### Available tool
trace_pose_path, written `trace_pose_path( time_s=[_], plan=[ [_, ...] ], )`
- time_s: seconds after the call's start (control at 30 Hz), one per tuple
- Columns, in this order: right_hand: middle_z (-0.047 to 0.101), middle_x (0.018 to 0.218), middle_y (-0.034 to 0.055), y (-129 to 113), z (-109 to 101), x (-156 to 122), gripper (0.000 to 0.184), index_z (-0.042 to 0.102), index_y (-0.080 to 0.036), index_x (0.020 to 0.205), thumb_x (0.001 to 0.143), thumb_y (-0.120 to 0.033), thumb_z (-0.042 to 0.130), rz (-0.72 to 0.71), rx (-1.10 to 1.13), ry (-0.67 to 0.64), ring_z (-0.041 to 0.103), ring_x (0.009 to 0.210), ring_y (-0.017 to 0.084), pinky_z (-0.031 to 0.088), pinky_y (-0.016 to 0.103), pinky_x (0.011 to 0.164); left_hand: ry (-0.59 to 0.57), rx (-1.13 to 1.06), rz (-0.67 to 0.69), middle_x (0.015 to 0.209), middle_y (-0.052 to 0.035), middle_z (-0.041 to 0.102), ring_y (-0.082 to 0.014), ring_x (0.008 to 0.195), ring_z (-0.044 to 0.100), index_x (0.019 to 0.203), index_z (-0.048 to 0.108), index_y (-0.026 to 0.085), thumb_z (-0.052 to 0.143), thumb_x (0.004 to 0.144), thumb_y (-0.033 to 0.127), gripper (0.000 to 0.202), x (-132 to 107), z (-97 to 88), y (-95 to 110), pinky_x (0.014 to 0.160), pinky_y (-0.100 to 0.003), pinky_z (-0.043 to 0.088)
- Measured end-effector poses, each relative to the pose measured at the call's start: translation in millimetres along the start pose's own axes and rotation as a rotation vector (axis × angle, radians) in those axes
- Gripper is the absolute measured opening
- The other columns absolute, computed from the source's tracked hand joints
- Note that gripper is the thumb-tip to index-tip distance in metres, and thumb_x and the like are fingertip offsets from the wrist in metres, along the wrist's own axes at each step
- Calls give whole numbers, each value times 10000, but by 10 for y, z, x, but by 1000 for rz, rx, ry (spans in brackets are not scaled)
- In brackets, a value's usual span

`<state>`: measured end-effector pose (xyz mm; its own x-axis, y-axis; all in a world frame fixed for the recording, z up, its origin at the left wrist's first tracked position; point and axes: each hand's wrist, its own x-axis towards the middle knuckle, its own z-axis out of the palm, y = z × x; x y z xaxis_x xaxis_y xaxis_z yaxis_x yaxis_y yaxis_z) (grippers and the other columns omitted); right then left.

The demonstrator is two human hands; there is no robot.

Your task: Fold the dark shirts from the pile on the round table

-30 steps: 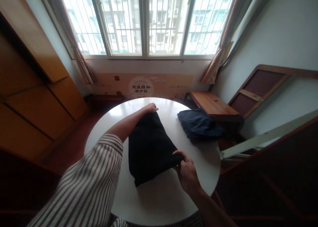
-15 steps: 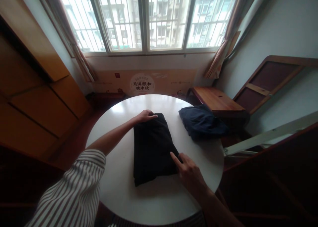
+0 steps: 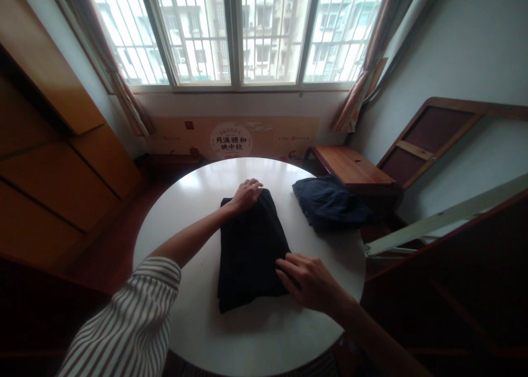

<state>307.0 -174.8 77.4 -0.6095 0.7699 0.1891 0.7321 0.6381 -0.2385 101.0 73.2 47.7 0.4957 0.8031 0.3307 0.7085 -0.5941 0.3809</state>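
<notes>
A folded black garment (image 3: 251,250) lies flat as a rough rectangle on the round white table (image 3: 190,311); its exact kind cannot be made out. My left hand (image 3: 247,194) rests across its far edge, palm down, fingers stretched over the cloth. At the near right edge, my right hand (image 3: 303,280) has its fingers and thumb close together on the garment's border. To the right, a crumpled dark blue cloth item (image 3: 330,203) lies near the table's edge, touched by neither hand.
Beyond the table stand a low wooden bench (image 3: 355,165) and a barred window (image 3: 231,36). Wooden cabinets (image 3: 45,184) line the left side. A wooden-framed panel (image 3: 429,129) leans at the right wall, with a pale slanted beam (image 3: 445,217) below it.
My left hand has shifted slightly right along the garment's far edge. The right hand's extended index finger has drawn in toward the others at the border. The camera view has turned a little.
</notes>
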Motion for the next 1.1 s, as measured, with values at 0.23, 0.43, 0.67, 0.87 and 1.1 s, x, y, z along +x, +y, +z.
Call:
trace_pose_path(
  time_s=[0.23,0.43,0.67,0.87,1.1],
  plan=[
    [336,1585,115,-63,301,439,599,398,-264,1509,981,-546,429,-146,24,-162,229,1466,361,167,633,1151,-284,103,178,1556,-24,405,-239,1477,271,1400,529,319,310,1038,419,435,-34,374,81,1199,-561,127],
    [95,1643,147,-456,414,15,839,116,-184,1590,946,-604,452,-210,190,-281,8,1512,329,82,609,1189,-320,86,102,1544,-13,423,-256,1478,272,1403,522,339,285,1037,400,440,205,456,38,1186,-609,92],
    [576,1376,144,-376,194,21,430,572,-168,1346,998,-389,450,-89,448,-55,503,1308,243,405,414,1104,71,22,-38,1489,-111,463,-274,1439,319,1323,551,205,354,1007,287,381,-225,-6,238,1182,-543,230],
    [641,1083,127,498,113,616,230,665,-144,1044,895,-310,610,435,610,313,637,980,229,535,384,888,180,-280,-573,1346,-189,494,-282,1204,560,1350,439,195,629,881,321,521,-1267,-410,127,1022,-444,480],
    [661,741,72,890,155,1152,488,644,-83,960,684,-426,854,868,977,28,637,630,168,516,248,523,105,-750,-912,1217,-219,610,-266,1009,684,1470,236,124,816,761,412,961,-1604,-418,132,853,-380,580]
  ],
)
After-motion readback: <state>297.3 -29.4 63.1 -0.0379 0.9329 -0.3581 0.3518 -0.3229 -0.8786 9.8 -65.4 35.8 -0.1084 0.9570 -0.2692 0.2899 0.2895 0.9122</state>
